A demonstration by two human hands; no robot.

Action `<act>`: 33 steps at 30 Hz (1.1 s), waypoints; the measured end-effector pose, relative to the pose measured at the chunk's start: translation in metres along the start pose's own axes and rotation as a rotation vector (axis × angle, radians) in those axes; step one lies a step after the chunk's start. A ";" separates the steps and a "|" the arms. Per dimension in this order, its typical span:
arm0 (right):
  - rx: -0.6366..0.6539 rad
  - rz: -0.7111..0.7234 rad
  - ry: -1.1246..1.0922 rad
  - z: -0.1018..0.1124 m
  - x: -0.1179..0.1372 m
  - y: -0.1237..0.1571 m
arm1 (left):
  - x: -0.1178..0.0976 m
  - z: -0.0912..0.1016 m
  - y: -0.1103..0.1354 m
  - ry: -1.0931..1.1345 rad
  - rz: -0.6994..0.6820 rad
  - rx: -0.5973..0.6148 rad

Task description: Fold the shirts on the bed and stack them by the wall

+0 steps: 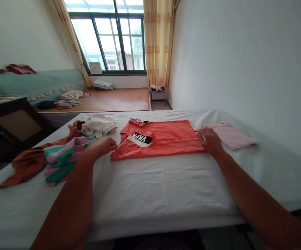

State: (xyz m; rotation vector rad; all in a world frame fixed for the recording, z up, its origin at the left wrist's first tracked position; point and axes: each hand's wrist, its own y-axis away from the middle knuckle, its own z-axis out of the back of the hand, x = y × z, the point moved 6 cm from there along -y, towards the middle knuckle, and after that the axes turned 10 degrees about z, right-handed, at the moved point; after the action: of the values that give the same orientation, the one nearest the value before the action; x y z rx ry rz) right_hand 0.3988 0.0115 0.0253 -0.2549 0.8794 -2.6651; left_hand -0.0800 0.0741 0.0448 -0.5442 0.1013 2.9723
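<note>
1. White sheet (160, 194), spread over a wide flat surface, is seen closest to the viewer and runs under both forearms to well beyond the fingertips.
2. An orange T-shirt (163, 139), folded into a flat rectangle with black-and-white lettering uppermost, is laid on the sheet between the two hands; each end is met by one hand's fingers.
3. A rust-brown garment (27, 163) is heaped well outside the left fingers.
4. A striped garment (61, 159) in green, pink and purple is bunched just behind the left fingers, beside the wrist.
5. A cream garment (98, 125) is crumpled just beyond the left fingers.
6. A pink cloth (232, 136), folded flat, is placed just outside the right fingers.
7. The left hand (102, 145) is shown with fingers curled together at the shirt's left edge; whether cloth is pinched cannot be told.
8. The right hand (209, 139) is laid on the shirt's right edge, fingers bent and close together; a grip cannot be confirmed.
</note>
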 end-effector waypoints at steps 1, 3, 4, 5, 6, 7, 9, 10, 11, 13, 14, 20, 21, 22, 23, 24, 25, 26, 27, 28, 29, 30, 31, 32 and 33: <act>0.053 0.080 -0.055 -0.009 0.022 -0.004 | -0.010 0.002 -0.001 -0.060 0.012 -0.115; 0.211 0.226 -0.168 -0.030 0.064 -0.008 | -0.037 -0.006 -0.002 -0.099 -0.034 -0.300; 0.293 0.275 -0.207 -0.041 0.080 -0.007 | -0.053 -0.018 -0.002 -0.079 -0.124 -0.296; 0.370 0.305 -0.234 -0.050 0.092 -0.004 | -0.068 -0.034 -0.002 -0.066 -0.229 -0.246; 0.436 0.311 -0.248 -0.058 0.099 -0.001 | -0.079 -0.050 -0.002 -0.078 -0.306 -0.179; 0.486 0.296 -0.250 -0.063 0.100 0.002 | -0.086 -0.066 -0.002 -0.093 -0.348 -0.107; 0.545 0.231 -0.229 -0.070 0.089 0.008 | -0.088 -0.090 -0.003 -0.136 -0.340 -0.001; 0.555 0.193 -0.207 -0.071 0.079 0.010 | -0.086 -0.097 -0.003 -0.152 -0.310 0.024; 0.557 0.158 -0.182 -0.071 0.067 0.013 | -0.083 -0.100 -0.004 -0.164 -0.283 0.036; 0.542 0.097 -0.119 -0.069 0.043 0.017 | -0.080 -0.101 -0.004 -0.181 -0.258 0.036; 0.528 0.068 -0.082 -0.068 0.032 0.019 | -0.078 -0.100 -0.004 -0.191 -0.250 0.032; 0.465 -0.089 0.104 -0.065 -0.001 0.023 | -0.056 -0.091 -0.014 -0.239 -0.132 -0.013; 0.461 -0.114 0.119 -0.065 -0.003 0.023 | -0.049 -0.089 -0.017 -0.237 -0.106 -0.026; 0.456 -0.135 0.130 -0.065 -0.005 0.024 | -0.042 -0.087 -0.019 -0.233 -0.075 -0.040; 0.448 -0.154 0.139 -0.065 -0.006 0.025 | -0.035 -0.084 -0.022 -0.229 -0.040 -0.058; 0.437 -0.170 0.149 -0.064 -0.007 0.025 | -0.029 -0.081 -0.023 -0.227 -0.006 -0.084; 0.420 -0.181 0.166 -0.063 -0.006 0.024 | -0.025 -0.077 -0.024 -0.225 0.014 -0.122; 0.398 -0.182 0.189 -0.061 -0.003 0.020 | -0.025 -0.073 -0.023 -0.224 0.015 -0.173; 0.374 -0.165 0.211 -0.059 0.003 0.015 | -0.027 -0.069 -0.022 -0.221 -0.007 -0.232; 0.352 -0.128 0.219 -0.057 0.013 0.006 | -0.032 -0.065 -0.020 -0.213 -0.049 -0.292; 0.335 -0.076 0.204 -0.056 0.026 -0.005 | -0.038 -0.062 -0.018 -0.200 -0.104 -0.337; 0.327 -0.019 0.161 -0.056 0.042 -0.018 | -0.044 -0.062 -0.016 -0.181 -0.163 -0.357; 0.334 0.032 0.091 -0.058 0.059 -0.032 | -0.050 -0.063 -0.014 -0.157 -0.220 -0.355; 0.352 0.047 0.001 -0.062 0.076 -0.048 | -0.054 -0.065 -0.013 -0.129 -0.269 -0.337; 0.381 0.034 -0.090 -0.068 0.092 -0.063 | -0.057 -0.068 -0.012 -0.103 -0.310 -0.317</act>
State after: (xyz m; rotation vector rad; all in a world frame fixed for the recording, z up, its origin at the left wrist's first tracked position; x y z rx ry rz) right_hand 0.2797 0.0638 0.0157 -0.2616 0.3342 -2.6967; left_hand -0.0016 0.0744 0.0016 -0.3939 -0.4291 2.7143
